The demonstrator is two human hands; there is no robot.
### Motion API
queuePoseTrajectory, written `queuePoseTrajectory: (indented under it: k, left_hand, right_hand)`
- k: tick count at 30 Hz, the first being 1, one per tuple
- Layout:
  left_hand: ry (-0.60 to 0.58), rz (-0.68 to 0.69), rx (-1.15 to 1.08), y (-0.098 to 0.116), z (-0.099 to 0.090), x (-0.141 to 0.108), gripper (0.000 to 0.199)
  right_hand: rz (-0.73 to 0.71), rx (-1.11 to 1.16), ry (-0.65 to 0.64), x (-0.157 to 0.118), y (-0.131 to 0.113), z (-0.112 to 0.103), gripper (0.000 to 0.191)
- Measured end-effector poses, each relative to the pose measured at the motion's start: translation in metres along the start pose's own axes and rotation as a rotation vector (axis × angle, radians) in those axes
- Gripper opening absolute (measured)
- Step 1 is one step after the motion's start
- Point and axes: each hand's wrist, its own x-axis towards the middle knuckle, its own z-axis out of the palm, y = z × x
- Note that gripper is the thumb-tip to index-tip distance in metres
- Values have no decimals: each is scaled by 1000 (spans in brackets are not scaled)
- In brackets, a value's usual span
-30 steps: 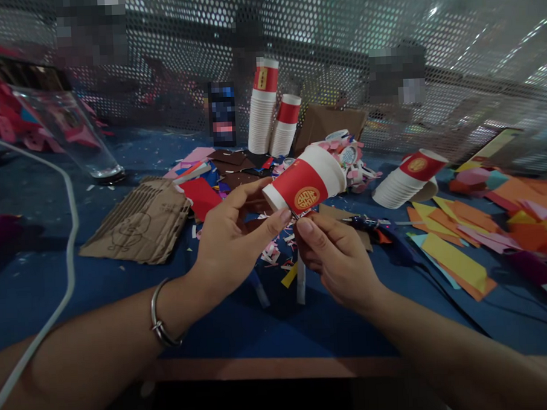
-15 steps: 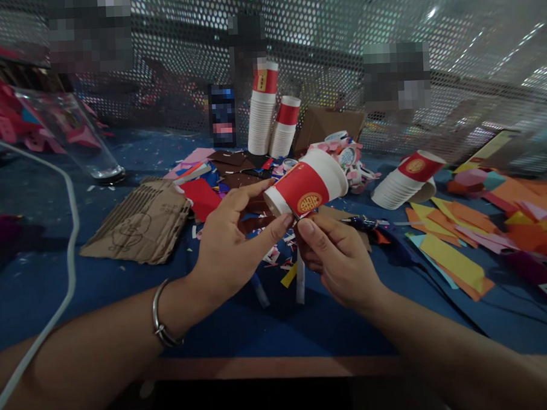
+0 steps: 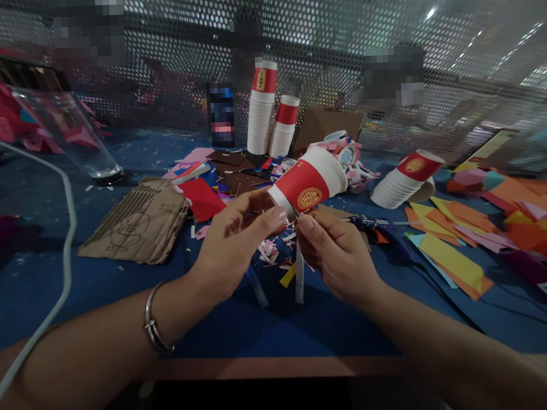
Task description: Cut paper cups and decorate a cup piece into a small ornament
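Observation:
A white paper cup (image 3: 311, 179) with a red band and a gold round emblem is tilted on its side over the table, its mouth toward the upper right. My left hand (image 3: 234, 240) is closed around the cup's base, thumb in front and fingers partly hidden behind. At the cup's lower edge, my right hand (image 3: 336, 250) pinches a small dark thing that is too hidden to name. Below the hands lie paper scraps (image 3: 271, 251), a yellow strip (image 3: 288, 275) and a pale strip (image 3: 299, 276).
Two cup stacks (image 3: 261, 124) stand at the back; another stack (image 3: 397, 187) lies tilted at right. Corrugated cardboard (image 3: 136, 226) lies at left, near a glass (image 3: 87, 134) and a white cable (image 3: 70, 220). A blue glue gun (image 3: 395, 242) and coloured papers (image 3: 457, 257) lie right.
My left hand has shifted slightly left, and its thumb has moved a little up and left at the cup's base. The cup and my right hand have barely moved.

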Motion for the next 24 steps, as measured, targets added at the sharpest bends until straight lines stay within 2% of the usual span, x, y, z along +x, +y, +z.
queuePoseTrajectory:
  k: [3, 7, 14, 24]
  left_hand:
    - [49, 7, -22, 1, 2, 1, 40]
    - [53, 75, 13, 3, 1, 1, 37]
    - [127, 175, 218, 6, -2, 3, 39]
    - [127, 124, 266, 2, 0, 1, 41]
  right_hand:
    - [-5, 2, -17, 0, -1, 0, 46]
    - [-23, -14, -41, -1, -2, 0, 45]
    - [-42, -86, -42, -1, 3, 0, 44]
    - [-58, -141, -48, 0, 1, 0, 47]
